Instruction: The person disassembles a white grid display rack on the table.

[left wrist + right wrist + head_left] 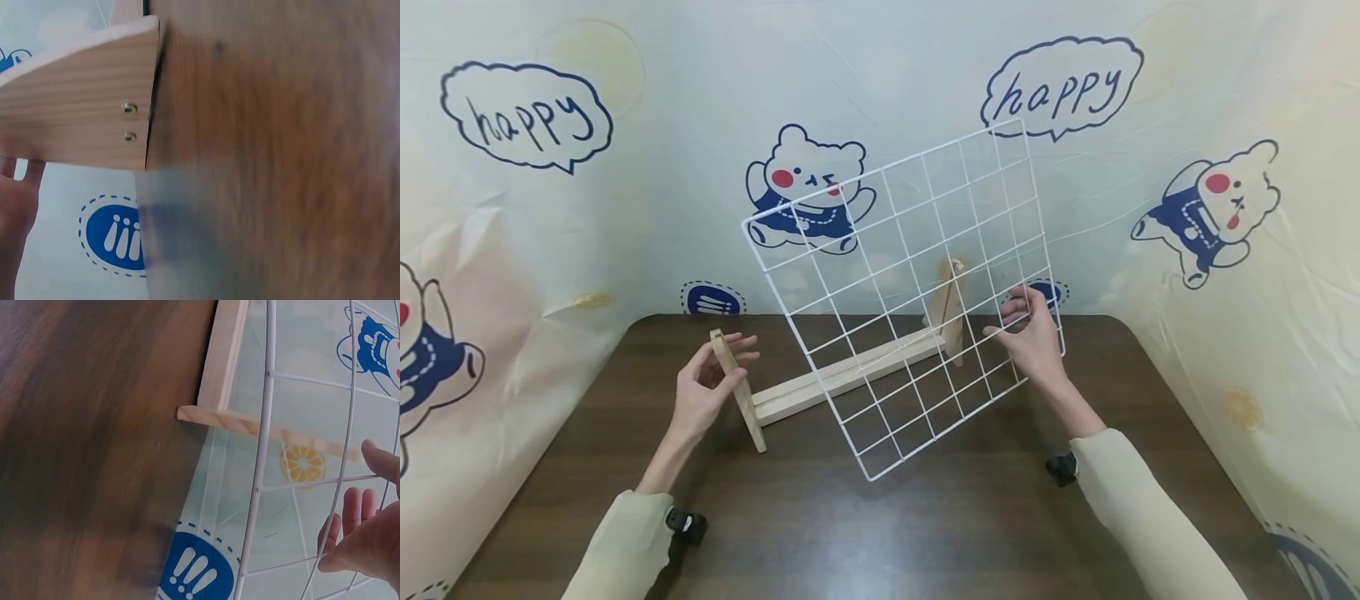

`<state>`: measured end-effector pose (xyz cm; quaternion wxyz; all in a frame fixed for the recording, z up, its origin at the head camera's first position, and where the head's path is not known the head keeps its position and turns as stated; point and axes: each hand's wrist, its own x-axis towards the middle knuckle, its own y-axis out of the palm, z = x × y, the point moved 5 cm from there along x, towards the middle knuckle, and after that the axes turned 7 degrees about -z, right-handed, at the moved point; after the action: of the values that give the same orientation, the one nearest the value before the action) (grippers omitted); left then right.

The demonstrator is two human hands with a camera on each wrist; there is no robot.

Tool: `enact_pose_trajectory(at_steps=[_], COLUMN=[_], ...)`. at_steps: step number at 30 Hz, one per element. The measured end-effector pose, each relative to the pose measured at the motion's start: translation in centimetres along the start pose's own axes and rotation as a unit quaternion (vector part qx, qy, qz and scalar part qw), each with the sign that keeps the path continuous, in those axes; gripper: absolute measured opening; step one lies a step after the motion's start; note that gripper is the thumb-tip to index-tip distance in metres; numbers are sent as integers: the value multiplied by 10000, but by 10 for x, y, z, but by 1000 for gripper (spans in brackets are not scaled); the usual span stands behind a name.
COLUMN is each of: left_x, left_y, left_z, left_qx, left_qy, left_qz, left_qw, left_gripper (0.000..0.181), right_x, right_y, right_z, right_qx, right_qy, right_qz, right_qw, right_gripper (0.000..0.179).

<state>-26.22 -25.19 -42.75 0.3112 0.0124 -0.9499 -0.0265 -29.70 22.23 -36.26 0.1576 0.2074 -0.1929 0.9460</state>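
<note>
A wooden stand has two upright end pieces joined by a pair of long rails. My left hand grips its left end piece, thumb on the near face and fingers behind. Two brass-coloured bolt heads show on that end piece in the left wrist view. My right hand holds a white wire grid panel near its right edge, fingers curled at the wires. The panel tilts in front of the stand and partly covers its right end piece. Whether the panel's lowest corner touches the table, I cannot tell.
The stand is on a dark brown wooden table. Behind and at both sides hangs a pale curtain printed with bears and "happy" bubbles. A small black device is on the left wrist, and another device on the right.
</note>
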Motion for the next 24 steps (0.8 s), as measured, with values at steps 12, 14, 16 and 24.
enact_pose_trajectory(at_steps=[12, 14, 16, 24], left_x=[-3, -3, -4, -6], left_y=[1, 0, -1, -4], left_z=[-5, -5, -5, -6], left_qx=[-49, -36, -78, -64], left_qy=[-273, -307, -293, -241], left_qz=[-620, -671, -693, -845], left_qw=[9977, 9973, 9971, 9961], left_gripper=[47, 47, 47, 43], right_x=[-4, -4, -5, -7], right_y=[-17, -19, -20, -23], right_z=[-14, -16, -18, -25], right_qx=[-459, -499, -561, -694], right_qy=[-99, -139, -180, -312], right_qz=[302, 374, 439, 612], right_qw=[9984, 9980, 9973, 9952], right_gripper=[67, 67, 67, 67])
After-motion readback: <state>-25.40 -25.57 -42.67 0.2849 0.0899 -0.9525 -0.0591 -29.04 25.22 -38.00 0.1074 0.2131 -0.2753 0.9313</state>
